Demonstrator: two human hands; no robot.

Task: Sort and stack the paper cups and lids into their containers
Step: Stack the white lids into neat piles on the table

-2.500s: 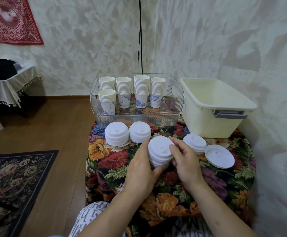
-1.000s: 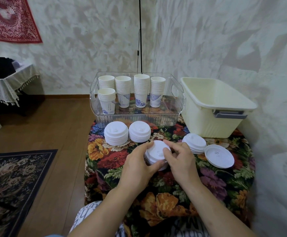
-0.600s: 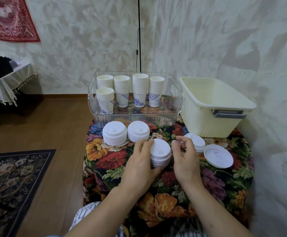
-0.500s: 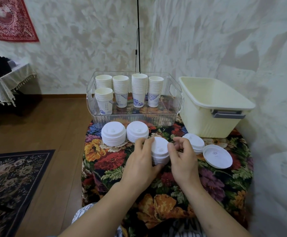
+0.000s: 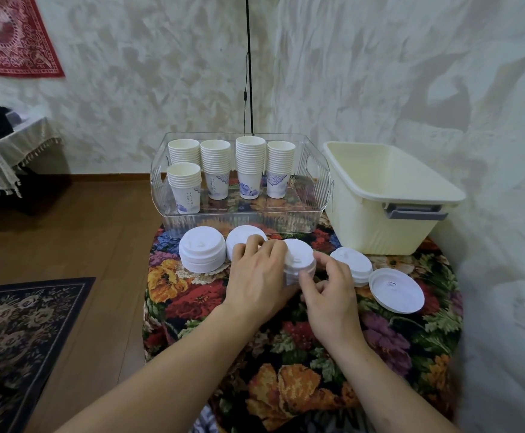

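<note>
I've got the left hand [image 5: 259, 273] cupped around the middle stack of lids [image 5: 298, 260], fingers curled on its side, and the right hand [image 5: 327, 285] pinching its near edge, probably to square it up. It sits on the floral tablecloth [image 5: 198, 298], cups already in the clear bin [image 5: 239, 214], cream tub [image 5: 380, 214] alongside, plastered wall [image 5: 380, 73] behind.

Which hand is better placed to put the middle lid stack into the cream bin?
Right hand, probably: it grips the stack on the side nearer the bin. The left hand would cross over.
</note>
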